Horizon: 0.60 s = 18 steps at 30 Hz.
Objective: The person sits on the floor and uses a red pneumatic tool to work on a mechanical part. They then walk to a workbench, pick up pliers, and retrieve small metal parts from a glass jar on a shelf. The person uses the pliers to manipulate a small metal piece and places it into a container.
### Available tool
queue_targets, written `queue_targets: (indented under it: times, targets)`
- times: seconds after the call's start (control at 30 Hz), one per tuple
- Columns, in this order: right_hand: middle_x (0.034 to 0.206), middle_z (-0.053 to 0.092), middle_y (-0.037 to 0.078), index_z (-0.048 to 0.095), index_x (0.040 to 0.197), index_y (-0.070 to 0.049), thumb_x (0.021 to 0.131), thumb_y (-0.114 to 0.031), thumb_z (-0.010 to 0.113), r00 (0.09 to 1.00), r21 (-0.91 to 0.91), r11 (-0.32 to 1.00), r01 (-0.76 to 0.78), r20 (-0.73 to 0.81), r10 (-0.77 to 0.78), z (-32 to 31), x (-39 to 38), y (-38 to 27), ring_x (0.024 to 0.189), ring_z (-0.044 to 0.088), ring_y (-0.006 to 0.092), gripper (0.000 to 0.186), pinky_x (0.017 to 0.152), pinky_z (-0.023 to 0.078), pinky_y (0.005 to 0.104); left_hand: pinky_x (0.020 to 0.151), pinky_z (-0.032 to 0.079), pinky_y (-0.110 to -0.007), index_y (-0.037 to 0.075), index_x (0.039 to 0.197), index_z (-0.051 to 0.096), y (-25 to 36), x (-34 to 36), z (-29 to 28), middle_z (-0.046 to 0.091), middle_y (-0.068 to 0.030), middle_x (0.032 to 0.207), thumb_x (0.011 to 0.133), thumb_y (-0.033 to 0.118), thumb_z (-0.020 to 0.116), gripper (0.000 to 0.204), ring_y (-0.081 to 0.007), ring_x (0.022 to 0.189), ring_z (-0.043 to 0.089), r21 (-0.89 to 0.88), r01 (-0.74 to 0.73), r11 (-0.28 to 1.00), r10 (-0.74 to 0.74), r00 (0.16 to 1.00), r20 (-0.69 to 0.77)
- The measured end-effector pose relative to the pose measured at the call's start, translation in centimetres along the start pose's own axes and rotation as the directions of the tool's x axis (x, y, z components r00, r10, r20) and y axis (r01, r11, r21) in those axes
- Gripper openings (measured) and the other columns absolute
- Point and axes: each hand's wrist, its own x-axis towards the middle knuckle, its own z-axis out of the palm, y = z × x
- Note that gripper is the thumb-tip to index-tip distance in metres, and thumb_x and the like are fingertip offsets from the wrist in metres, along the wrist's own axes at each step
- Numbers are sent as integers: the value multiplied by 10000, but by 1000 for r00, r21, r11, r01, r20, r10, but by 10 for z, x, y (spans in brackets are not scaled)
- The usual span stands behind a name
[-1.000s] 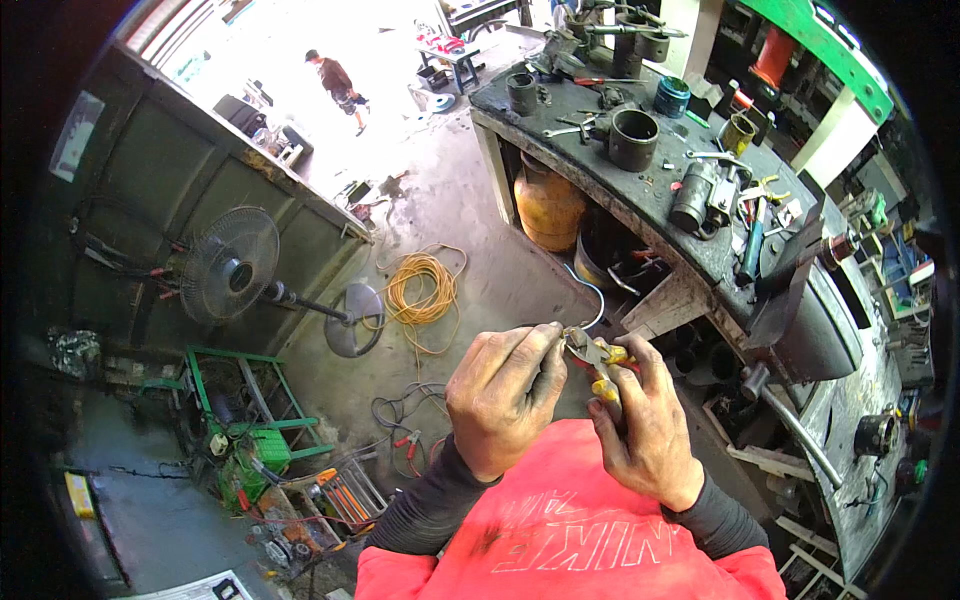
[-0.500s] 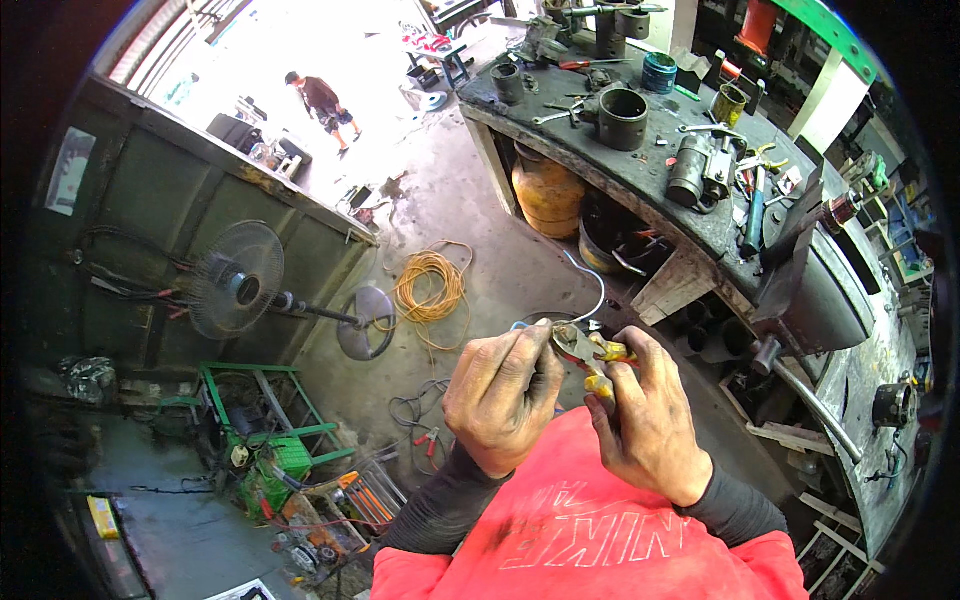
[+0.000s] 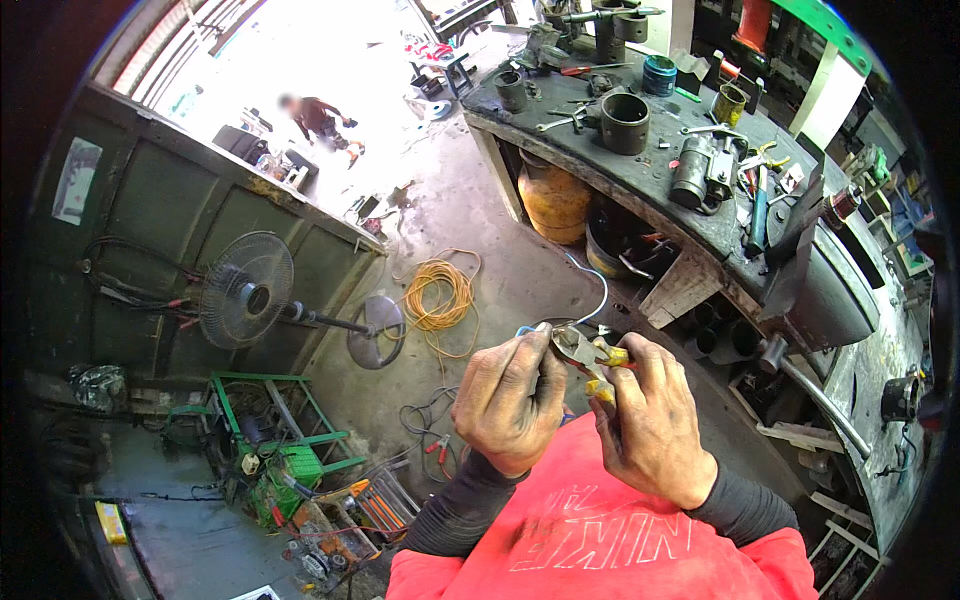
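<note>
My left hand is closed in a pinch, its thumb and fingers on a thin light-blue wire. Part of the wire loops out beyond the hands, and a short blue bit shows by the left fingertips. My right hand grips the yellow handles of a pair of pliers. The metal jaws point left and meet the left fingertips, where the wire is. Whether the jaws bite on the wire is too small to tell. Both hands are held up in front of my red shirt.
A cluttered workbench runs along the right, bearing metal cylinders, a motor and tools. An orange cable coil lies on the floor by a standing fan. A green metal frame stands lower left. A person bends down far off.
The view has shifted slightly, so the surroundings sit a little further right. The far person has bent lower. My hands keep nearly the same hold on wire and pliers.
</note>
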Motion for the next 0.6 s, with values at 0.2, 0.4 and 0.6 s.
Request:
queue_targets:
  times: [0.2,0.4,0.6]
  targets:
    - [1297,495,286,578,1138,51,753,-111,746,1000,-45,999,4,-4,-4,2,3,-3,1162,519,447,451,955,432,521,692,566,-327,-3,1036,764,-3,-1,4,726,-114,907,774,-33,805,266,-237,778,714,-3,34,999,-34,999,-35]
    - [1287,503,282,575,1114,61,704,-113,730,1000,-76,997,12,-5,-12,3,6,-3,1143,524,437,471,935,431,516,727,584,-338,-17,1052,756,-5,-1,6,735,-117,913,751,-74,774,307,-244,814,721,-30,57,998,-58,998,-35]
    - [1268,511,278,580,1100,60,696,-103,725,1000,-89,996,24,-12,-25,6,8,0,1121,534,434,459,923,438,508,727,584,-337,-17,1054,757,-8,1,6,738,-120,922,749,-69,785,310,-241,811,722,-40,54,998,-55,998,-23]
